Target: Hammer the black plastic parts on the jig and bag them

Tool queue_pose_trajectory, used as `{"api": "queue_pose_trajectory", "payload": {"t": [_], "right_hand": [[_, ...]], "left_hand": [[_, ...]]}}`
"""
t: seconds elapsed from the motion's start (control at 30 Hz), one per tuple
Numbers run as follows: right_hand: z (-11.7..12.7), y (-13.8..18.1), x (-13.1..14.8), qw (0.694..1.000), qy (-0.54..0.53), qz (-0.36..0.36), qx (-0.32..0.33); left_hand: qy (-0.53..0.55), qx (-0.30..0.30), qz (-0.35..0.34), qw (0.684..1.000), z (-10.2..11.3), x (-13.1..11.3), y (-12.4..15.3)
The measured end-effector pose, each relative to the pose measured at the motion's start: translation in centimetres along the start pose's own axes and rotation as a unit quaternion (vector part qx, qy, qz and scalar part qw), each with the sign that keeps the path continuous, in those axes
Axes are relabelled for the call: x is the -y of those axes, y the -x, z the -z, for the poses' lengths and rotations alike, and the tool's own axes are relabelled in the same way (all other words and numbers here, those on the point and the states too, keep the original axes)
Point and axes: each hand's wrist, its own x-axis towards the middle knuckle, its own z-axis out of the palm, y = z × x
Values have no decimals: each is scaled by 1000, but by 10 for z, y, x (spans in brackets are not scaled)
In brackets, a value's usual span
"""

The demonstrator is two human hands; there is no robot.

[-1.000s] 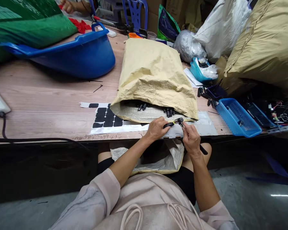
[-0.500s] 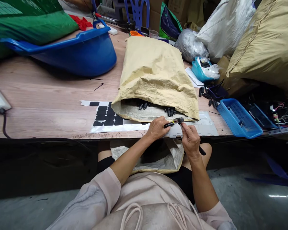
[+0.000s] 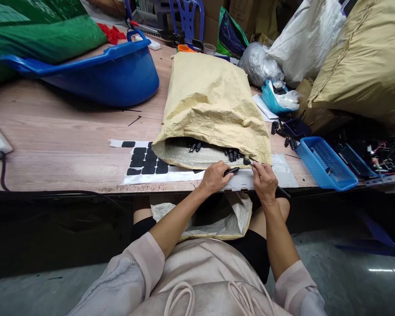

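Head view, the only one: the left hand [image 3: 213, 177] rests at the near edge of the wooden table [image 3: 62, 140], fingers curled and pinching a small black part [image 3: 232, 170] whose tip sticks out to the right. Just beside it, the right hand [image 3: 265, 182] has its fingers pressed around a slim black tool [image 3: 281, 191], with a dark tip [image 3: 246, 162] held between thumb and forefinger right at the mouth of the tan sack [image 3: 213, 105]. The two pieces are near each other but look apart; whether they touch is too small to tell. More black parts [image 3: 232, 153] lie inside the sack's open mouth, and a white sheet of black pads [image 3: 146, 163] lies to the left. A blue basket [image 3: 325, 162] sits to the right, a large blue tub [image 3: 108, 74] far left, and a second open bag [image 3: 217, 217] hangs in the lap below the table edge. To do the work well, I judge the left hand should keep the part steady against the table edge while the right brings its tip in straight along the part's axis, with a short grip near the tip for control. Keeping both hands over the lap bag should catch anything that slips.
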Motion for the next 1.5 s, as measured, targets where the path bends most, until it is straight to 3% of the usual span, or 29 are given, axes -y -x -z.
{"api": "queue_pose_trajectory", "payload": {"t": [0.2,0.8,1.23,1.5], "right_hand": [[-20,-6,-30,998,61,0,1],[-17,-1,-22,998,53,-36,11],[-18,-2,-23,998,46,-37,7],[-20,-2,-26,998,48,-31,8]], "left_hand": [[34,17,3,999,5,3,0],[54,13,-17,998,6,8,2],[169,-6,-14,985,13,11,1],[172,-13,-15,985,11,13,0]]}}
